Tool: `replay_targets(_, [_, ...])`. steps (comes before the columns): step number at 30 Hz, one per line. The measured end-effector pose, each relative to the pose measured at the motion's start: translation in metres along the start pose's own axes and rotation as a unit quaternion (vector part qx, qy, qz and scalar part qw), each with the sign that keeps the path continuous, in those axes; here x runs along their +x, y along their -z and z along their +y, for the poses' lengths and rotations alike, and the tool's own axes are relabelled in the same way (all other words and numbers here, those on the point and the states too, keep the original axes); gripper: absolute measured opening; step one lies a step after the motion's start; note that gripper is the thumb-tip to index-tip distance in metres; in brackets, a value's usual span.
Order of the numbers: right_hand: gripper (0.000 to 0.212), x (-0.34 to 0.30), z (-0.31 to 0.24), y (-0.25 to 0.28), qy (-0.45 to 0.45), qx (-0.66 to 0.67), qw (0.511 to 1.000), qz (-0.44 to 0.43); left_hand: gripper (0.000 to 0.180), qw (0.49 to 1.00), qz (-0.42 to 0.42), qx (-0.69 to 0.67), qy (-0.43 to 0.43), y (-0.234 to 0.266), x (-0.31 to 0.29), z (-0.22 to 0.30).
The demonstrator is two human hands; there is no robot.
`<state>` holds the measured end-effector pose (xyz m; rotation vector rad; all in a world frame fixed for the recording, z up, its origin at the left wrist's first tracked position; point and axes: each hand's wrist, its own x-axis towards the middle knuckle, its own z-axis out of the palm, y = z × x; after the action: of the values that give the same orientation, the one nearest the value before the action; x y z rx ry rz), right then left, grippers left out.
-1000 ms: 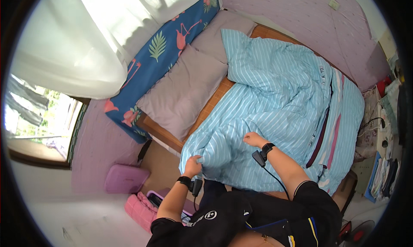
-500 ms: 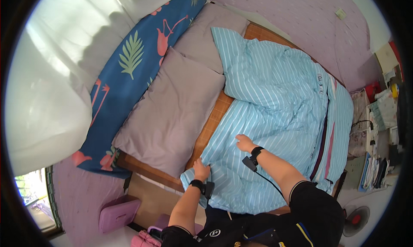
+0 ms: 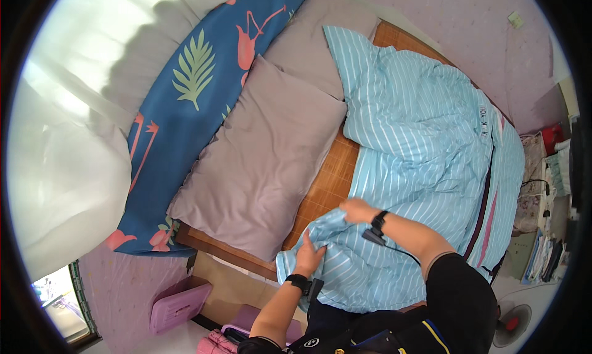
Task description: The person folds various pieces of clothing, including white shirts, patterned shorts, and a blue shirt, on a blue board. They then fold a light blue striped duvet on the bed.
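Observation:
A light blue quilt [image 3: 419,169] with white stripes lies rumpled over the right part of the bed. My right hand [image 3: 357,211] is closed on its near-left edge, which is bunched and pulled up a little there. To the left and nearer to me, my left hand [image 3: 307,257] grips the same edge close to the quilt's corner, its thumb out to the side. A short raised fold of cloth runs between my two hands. Each wrist wears a black band with a small dark box.
Two mauve pillows [image 3: 265,144] lie left of the quilt on a brown woven mat [image 3: 330,172]. Beyond them hangs blue fabric [image 3: 160,150] with flamingos and leaves. A purple plastic bin [image 3: 179,308] stands at lower left, a fan [image 3: 513,326] at lower right. Cluttered shelves [image 3: 542,255] line the right.
My right hand has moved left and nearer to me, from lying over the quilt to gripping its edge. That edge is drawn back, baring more mat. The whole view has shifted slightly.

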<state>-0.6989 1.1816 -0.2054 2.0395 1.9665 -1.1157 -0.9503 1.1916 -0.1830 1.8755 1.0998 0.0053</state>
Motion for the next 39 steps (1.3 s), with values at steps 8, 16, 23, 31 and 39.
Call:
replay_targets(8, [0.023,-0.127,-0.066,0.016,0.085,0.320,0.927,-0.176,0.042,0.918,-0.364,0.029,-0.154,-0.021,-0.051,0.037])
replay_targets(16, [0.049,0.012,0.020,0.084,-0.181,0.130,0.910,0.348,0.045,0.900,-0.425,-0.079,-0.046,-0.025,-0.158,-0.035])
replay_targets(23, [0.084,0.106,0.018,0.063,-0.358,0.117,0.898,0.227,0.046,0.885,-0.413,-0.201,0.072,-0.005,-0.187,-0.044])
replay_targets(31, [0.047,0.121,0.083,0.035,-0.384,0.241,0.847,0.277,0.045,0.885,-0.405,-0.100,0.208,0.020,-0.177,-0.012])
replay_targets(39, [0.030,-0.042,0.123,0.179,-0.236,0.326,0.800,0.445,0.048,0.984,-0.139,0.073,-0.085,0.001,-0.140,-0.037])
